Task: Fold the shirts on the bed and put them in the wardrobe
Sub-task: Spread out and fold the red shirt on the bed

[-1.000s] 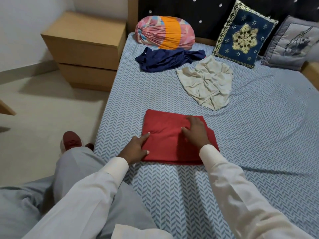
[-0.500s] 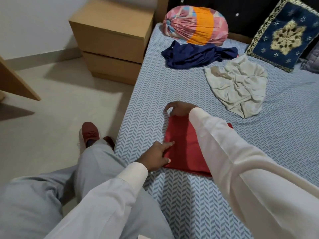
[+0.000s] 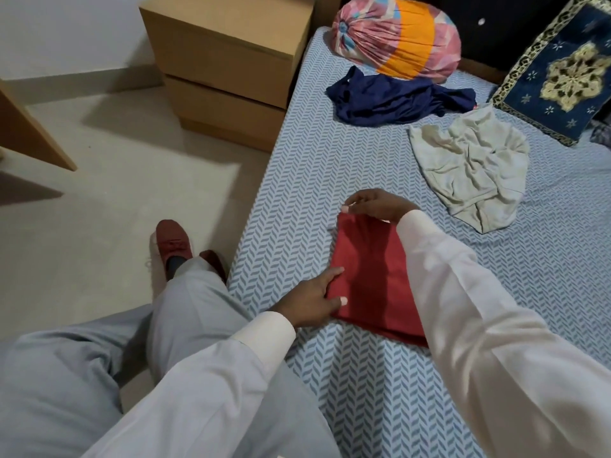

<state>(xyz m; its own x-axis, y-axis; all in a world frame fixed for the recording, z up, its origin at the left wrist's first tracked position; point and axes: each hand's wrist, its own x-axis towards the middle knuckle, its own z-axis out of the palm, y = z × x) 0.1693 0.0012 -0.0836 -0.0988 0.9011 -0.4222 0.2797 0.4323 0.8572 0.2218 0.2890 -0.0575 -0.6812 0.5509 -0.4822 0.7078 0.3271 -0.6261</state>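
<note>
Two grips are set on the folded red shirt [image 3: 370, 279] between them on the bed [image 3: 363, 391]: right grip [image 3: 373, 204] pinching far corner, left grip [image 3: 314, 299] open-fingered on near edge; limp, light, best scooped from beneath.

A pale floor [image 3: 132, 193] fills the left side and meets a white wall [image 3: 66, 28] at a grey skirting [image 3: 82, 79]. Farther back, a light wooden two-drawer bedside cabinet [image 3: 224, 54] stands just beside the bed [image 3: 330, 180], which has a blue herringbone sheet. A dark studded headboard [image 3: 496, 28] rises at the bed's far end. A slanted wooden panel [image 3: 26, 133] enters from the left edge.
</note>
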